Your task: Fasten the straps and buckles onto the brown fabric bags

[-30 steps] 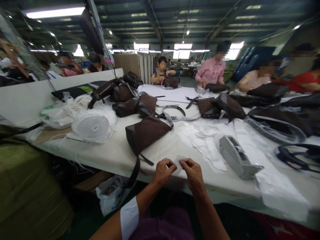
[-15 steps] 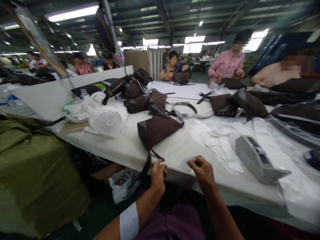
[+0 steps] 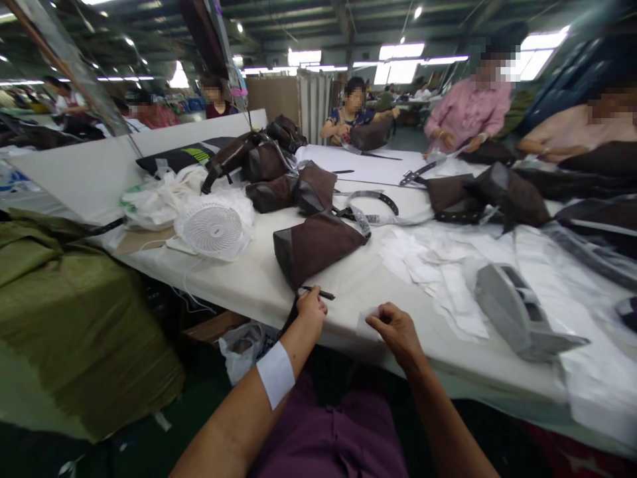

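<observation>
A dark brown bag (image 3: 318, 249) with black corner panels lies near the table's front edge. From its lower end come black straps; one strap end (image 3: 326, 294) sticks out past my fingers. My left hand (image 3: 312, 309) is closed on the strap at the table edge, though its grip is partly hidden. A white patch (image 3: 276, 375) lies on my left forearm. To the right, my right hand (image 3: 395, 325) pinches a small, thin translucent white sheet (image 3: 367, 324) between thumb and fingers, just over the table edge.
White sheets (image 3: 438, 272) are spread on the right beside a grey tape dispenser (image 3: 515, 312). A white fan (image 3: 215, 229) stands at left, before more brown bags (image 3: 271, 162). Co-workers, one in a pink shirt (image 3: 468, 113), work across the table. A green wrapped bundle (image 3: 74, 332) stands at left.
My left hand has moved up toward the bag and closed over the strap. My right hand still pinches the sheet, slightly higher. The view has shifted a little.
</observation>
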`<state>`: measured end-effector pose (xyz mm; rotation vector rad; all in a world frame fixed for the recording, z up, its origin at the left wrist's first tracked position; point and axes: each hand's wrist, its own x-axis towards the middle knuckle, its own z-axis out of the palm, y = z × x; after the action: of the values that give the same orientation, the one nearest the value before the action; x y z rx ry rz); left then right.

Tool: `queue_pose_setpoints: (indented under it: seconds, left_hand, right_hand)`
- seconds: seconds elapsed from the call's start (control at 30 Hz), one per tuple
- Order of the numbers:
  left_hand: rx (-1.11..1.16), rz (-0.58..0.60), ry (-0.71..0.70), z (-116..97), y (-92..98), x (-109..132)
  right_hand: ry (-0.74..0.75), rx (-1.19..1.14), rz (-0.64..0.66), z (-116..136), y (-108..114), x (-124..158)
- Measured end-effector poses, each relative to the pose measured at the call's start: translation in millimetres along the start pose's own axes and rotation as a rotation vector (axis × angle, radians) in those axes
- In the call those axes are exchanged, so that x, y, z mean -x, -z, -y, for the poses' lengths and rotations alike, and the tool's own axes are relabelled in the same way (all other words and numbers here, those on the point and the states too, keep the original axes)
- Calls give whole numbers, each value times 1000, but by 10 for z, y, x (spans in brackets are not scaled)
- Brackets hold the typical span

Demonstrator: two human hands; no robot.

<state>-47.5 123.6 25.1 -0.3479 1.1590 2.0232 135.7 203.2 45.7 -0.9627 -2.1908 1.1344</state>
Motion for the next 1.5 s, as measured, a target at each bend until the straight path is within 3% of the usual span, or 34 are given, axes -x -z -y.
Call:
queue_pose_setpoints:
  seconds: [0.13,0.3,0.4,0.6,0.93,1.5]
  left_hand:
    - [-2,19,96,-85,1,44]
    - [9,125,166,-105,73,136]
    - [-64,173,126,-119,94,152]
    - [-300,210,-82,-177,140,117]
    - [-483,262,-262,-107,245,53]
    - [-558,292,-307,-80,362,27]
  right_hand:
    - [-1,172,117,63,-18,-130]
    - [-28,374,275,238,-110,-320]
    - [-94,364,369,329,-168,-419]
    - [-159,359,498,322,-253,-512]
    - [-180,317,608,373,-382,-542]
    - [-112,413,615,354,-502,-565]
